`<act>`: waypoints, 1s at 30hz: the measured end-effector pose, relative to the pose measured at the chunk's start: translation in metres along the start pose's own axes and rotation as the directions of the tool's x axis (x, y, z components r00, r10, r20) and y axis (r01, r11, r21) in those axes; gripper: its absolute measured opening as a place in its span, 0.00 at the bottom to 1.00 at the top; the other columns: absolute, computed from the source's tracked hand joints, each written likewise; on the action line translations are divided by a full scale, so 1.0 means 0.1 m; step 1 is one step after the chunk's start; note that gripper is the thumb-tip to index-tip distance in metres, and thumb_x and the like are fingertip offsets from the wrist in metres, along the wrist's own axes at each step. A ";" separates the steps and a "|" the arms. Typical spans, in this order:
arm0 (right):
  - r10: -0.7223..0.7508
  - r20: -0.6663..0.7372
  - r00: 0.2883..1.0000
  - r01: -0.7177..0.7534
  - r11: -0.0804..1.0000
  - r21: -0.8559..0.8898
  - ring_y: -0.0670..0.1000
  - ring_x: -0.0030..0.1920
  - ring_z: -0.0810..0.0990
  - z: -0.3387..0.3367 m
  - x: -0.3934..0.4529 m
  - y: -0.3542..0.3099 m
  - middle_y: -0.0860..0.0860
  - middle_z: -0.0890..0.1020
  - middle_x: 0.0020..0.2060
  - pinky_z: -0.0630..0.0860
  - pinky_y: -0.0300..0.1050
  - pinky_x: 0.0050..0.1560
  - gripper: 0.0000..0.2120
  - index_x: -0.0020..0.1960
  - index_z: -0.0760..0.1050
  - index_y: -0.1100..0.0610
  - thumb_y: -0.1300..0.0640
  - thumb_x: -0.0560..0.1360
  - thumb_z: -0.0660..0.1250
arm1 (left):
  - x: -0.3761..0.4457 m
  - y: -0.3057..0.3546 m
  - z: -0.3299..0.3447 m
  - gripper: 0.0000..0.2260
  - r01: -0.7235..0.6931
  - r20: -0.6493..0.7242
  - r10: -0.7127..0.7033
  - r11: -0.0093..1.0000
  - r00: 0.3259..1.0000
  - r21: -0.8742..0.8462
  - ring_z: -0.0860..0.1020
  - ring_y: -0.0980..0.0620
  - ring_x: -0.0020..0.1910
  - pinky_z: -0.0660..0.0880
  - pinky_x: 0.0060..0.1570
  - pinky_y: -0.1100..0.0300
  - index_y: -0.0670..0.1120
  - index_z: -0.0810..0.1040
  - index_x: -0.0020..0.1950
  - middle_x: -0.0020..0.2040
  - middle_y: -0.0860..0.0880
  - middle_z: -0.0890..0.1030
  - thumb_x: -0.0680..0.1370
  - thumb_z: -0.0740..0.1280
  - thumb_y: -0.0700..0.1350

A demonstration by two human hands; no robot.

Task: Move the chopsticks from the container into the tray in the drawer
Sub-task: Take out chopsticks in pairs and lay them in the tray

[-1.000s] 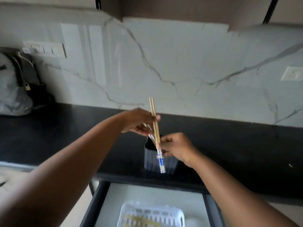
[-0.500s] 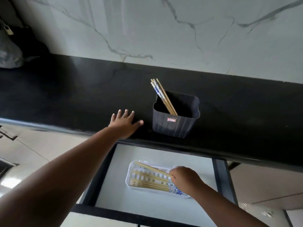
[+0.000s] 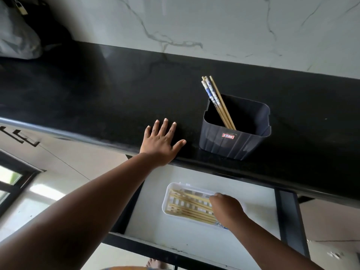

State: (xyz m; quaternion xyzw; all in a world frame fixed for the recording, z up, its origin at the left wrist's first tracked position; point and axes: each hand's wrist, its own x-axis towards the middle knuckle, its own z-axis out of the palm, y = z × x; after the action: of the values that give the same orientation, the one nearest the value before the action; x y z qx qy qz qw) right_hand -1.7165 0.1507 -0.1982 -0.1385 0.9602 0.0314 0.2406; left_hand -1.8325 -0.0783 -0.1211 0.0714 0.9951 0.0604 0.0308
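Dark grey plastic forms the container (image 3: pixel 234 142), which stands on the black tabletop (image 3: pixel 97 98) near its front edge, a small red-and-white label on its near wall. A few chopsticks (image 3: pixel 217 103) lean inside it against the far left corner, their blue-and-white patterned ends sticking up above the rim; the rest of its inside looks dark and bare.

Below the tabletop edge the drawer (image 3: pixel 194 238) is pulled out, with a pale floor. A white slotted tray (image 3: pixel 165 199) lies in it, and several pale wooden chopsticks in the tray (image 3: pixel 187 210) lie flat, roughly lengthwise, some crossing at a slight slant.

The left hand (image 3: pixel 160 142) rests flat on the tabletop just left of the container, fingers straight and spread, holding nothing. The right hand (image 3: pixel 227 210) is down over the right end of the tray, fingers curled at the patterned ends of the chopsticks there; whether it grips them I cannot tell.

A grey bag (image 3: pixel 17 38) sits at the far left of the tabletop against the white marble wall (image 3: pixel 214 26).
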 end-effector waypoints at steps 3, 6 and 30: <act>0.029 0.055 0.998 -0.028 1.000 -0.004 0.56 0.55 0.79 0.05 0.01 0.00 0.52 0.77 0.46 0.76 0.46 0.48 0.14 0.54 0.75 0.56 0.69 0.73 0.62 | 0.00 0.00 0.01 0.34 -0.005 -0.007 0.005 1.000 1.000 0.006 0.42 0.45 0.78 0.41 0.74 0.46 0.54 0.45 0.79 0.80 0.48 0.45 0.77 0.42 0.69; 0.010 0.060 0.998 -0.012 1.000 0.029 0.54 0.54 0.80 0.10 0.02 0.04 0.51 0.79 0.54 0.76 0.45 0.48 0.17 0.59 0.76 0.54 0.66 0.73 0.64 | 0.00 0.00 0.01 0.34 -0.013 -0.012 0.013 1.000 1.000 0.010 0.42 0.44 0.78 0.42 0.74 0.45 0.54 0.46 0.79 0.80 0.48 0.46 0.76 0.42 0.69; -0.104 -0.075 0.992 0.121 0.956 0.268 0.53 0.51 0.80 -0.65 -0.15 -0.03 0.51 0.83 0.49 0.74 0.43 0.46 0.09 0.51 0.78 0.53 0.56 0.77 0.59 | 0.01 0.01 -0.02 0.34 -0.046 -0.018 0.046 0.999 0.999 0.030 0.40 0.45 0.78 0.36 0.74 0.45 0.52 0.43 0.79 0.80 0.47 0.44 0.77 0.39 0.68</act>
State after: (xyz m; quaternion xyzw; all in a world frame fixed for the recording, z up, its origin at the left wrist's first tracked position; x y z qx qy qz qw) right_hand -1.7324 0.1429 -0.1337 -0.1594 0.9528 -0.1185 0.2297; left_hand -1.8334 -0.0772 -0.1191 0.0941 0.9943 0.0471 0.0190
